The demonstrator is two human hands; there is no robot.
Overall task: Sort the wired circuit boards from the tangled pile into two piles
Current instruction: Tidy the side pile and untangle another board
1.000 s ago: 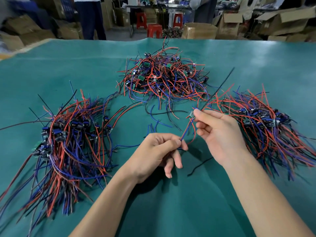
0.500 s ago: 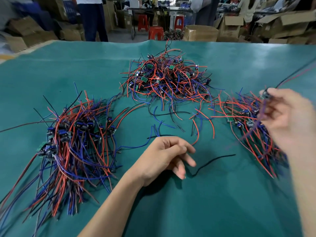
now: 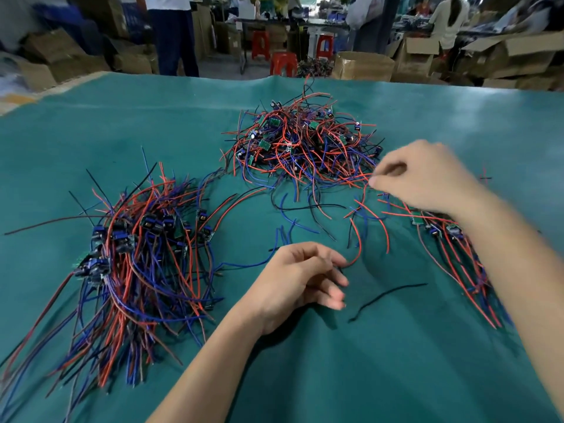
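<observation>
The tangled pile (image 3: 305,145) of small green circuit boards with red, blue and black wires lies at the middle back of the green mat (image 3: 305,377). A sorted pile (image 3: 137,254) with blue-topped boards lies on the left. A second sorted pile (image 3: 451,239) is on the right, partly hidden under my right forearm. My right hand (image 3: 424,178) is at the tangled pile's right edge, fingers curled, fingertips among red wires; blur hides whether it pinches one. My left hand (image 3: 302,279) rests on the mat in front, fingers loosely curled, holding nothing. A red wire end lies by its fingertips.
A loose black wire (image 3: 387,296) lies on the mat between my forearms. Beyond the mat's far edge are cardboard boxes (image 3: 363,67), red stools (image 3: 282,62) and standing people (image 3: 174,35).
My right hand let go of the board it carried over the right pile and moved left to the tangled pile's edge. My left hand stayed where it was.
</observation>
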